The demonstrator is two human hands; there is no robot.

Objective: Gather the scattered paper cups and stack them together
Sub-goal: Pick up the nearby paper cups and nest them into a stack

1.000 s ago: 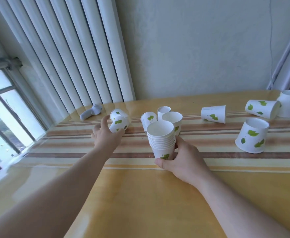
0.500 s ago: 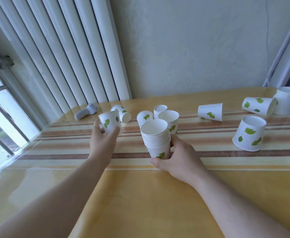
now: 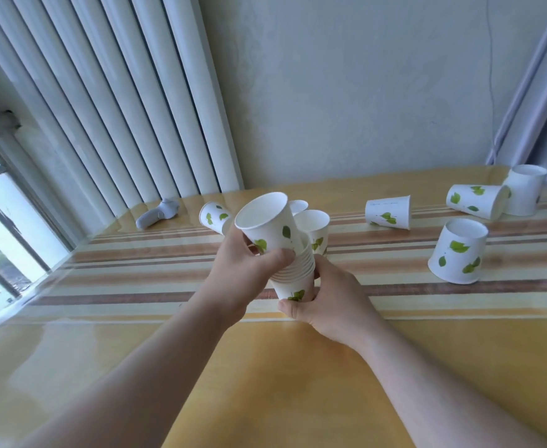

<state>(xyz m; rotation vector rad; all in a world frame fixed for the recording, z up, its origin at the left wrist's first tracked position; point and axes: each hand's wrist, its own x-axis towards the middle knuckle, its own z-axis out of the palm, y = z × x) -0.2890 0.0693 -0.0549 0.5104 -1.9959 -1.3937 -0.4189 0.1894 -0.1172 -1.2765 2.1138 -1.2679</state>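
Gripping the stack [image 3: 293, 279] low with my right hand [image 3: 327, 302], I tilt one cup [image 3: 267, 226] into its top, my left hand [image 3: 243, 270] closed round it. Behind the stack two more cups [image 3: 314, 226] are partly hidden; farther right of it five lie scattered, another cut off at the table [image 3: 265, 383] edge.

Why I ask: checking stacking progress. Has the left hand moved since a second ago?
Yes. The left hand carried a white leaf-print paper cup rightward, away from the grey handheld device, onto the cup stack.
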